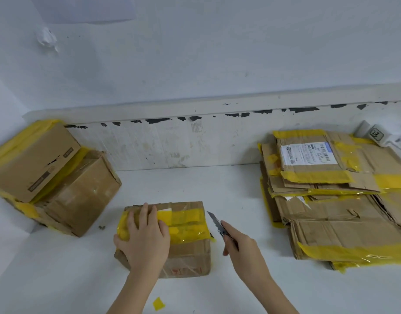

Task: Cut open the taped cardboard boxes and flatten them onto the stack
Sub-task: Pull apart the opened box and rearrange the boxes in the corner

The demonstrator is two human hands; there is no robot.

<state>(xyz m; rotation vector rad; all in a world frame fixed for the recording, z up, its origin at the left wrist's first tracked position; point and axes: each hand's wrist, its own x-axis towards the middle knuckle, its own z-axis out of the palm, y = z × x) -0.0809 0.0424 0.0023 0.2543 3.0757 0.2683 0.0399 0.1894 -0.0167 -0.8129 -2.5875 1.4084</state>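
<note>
— What is seen at the middle of the white table (240,189)?

— A small cardboard box (186,248) is set there, sealed across its top with yellow tape (183,225). It is pressed down by the left hand (145,239), whose fingers are laid flat and spread over the taped left end.

— And the right hand (242,248)?

— It is held just beside the box's right edge and is wrapped round a utility knife (217,225). The blade is extended and pointed up and away; the box is not touched by it.

— Where are the other boxes kept?

— Two taped boxes (54,175) are piled at the far left against the wall. A stack of flattened cardboard (335,200) is laid at the right, topped by a sheet with a shipping label (308,154). A scrap of yellow tape (158,303) is left on the table near the front.
</note>
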